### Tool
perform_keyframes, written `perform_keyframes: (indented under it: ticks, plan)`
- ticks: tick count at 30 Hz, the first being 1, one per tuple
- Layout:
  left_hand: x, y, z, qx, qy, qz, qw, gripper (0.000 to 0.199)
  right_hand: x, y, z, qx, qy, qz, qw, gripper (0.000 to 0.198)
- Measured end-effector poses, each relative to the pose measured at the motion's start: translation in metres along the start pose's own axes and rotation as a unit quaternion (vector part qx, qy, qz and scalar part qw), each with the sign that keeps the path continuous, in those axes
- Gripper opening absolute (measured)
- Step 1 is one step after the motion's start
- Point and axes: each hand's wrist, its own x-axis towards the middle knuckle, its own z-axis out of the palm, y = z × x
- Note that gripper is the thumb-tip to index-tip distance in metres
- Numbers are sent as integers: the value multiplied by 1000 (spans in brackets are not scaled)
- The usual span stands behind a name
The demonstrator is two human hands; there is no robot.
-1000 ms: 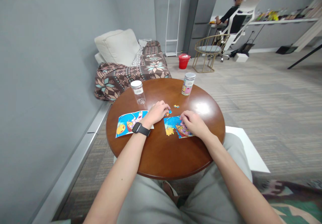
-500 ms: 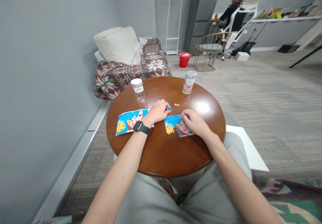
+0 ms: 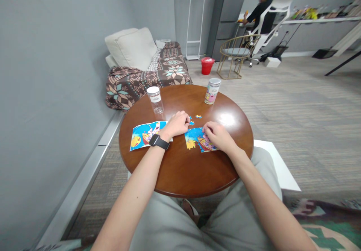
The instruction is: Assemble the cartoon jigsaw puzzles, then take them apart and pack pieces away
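Observation:
My left hand (image 3: 178, 124), a dark watch on its wrist, has its fingers curled down at a few blue jigsaw puzzle pieces (image 3: 192, 122), its fingertips closed on one. My right hand (image 3: 216, 133) rests at the right of a partly joined jigsaw puzzle (image 3: 194, 133), fingers bent together over its upper part; what they pinch, if anything, is hidden. The puzzle shows blue, a yellow shape and a boat, with a ragged lower edge. A small yellow and blue piece (image 3: 199, 116) lies beyond it. On the left, a printed picture sheet (image 3: 138, 134) lies partly under my left forearm.
A clear jar with a white lid (image 3: 156, 100) and a printed can (image 3: 212, 92) stand on the round brown table (image 3: 180, 175). Beyond are a covered sofa (image 3: 146, 76), a red bin (image 3: 207, 66), a gold-framed chair (image 3: 235, 52) and a seated person (image 3: 261, 12).
My left fingertips have drawn back slightly from the blue pieces, which show a little more. My right hand stays over the puzzle. In the background, the seated person's head and arm have shifted.

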Motion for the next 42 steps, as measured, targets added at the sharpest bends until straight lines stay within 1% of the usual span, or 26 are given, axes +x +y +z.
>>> perform_keyframes:
  ticks: [6,12,25,29,32,37,42]
  plan:
    - [0,-1,0,6,11,-7,1000,13,0,-1,-1,0,0,-2,1000,21]
    - [-1,2,0,13,1,-2,1000,18,0,-2,-1,-1,-5,0,1000,21]
    - [1,3,6,5,5,2,1000,7,0,0,0,-12,-5,-5,1000,21]
    - [2,2,5,-24,16,10,1000,7,0,0,0,-15,-1,-5,1000,22]
    - [2,3,4,-56,16,15,998,3,0,-1,-1,-16,1,-5,1000,22]
    - [1,6,1,-88,11,14,996,8,0,-2,-2,-14,-5,-3,1000,21]
    - [0,9,-1,-99,4,23,995,18,0,-2,-2,-8,2,-8,1000,20]
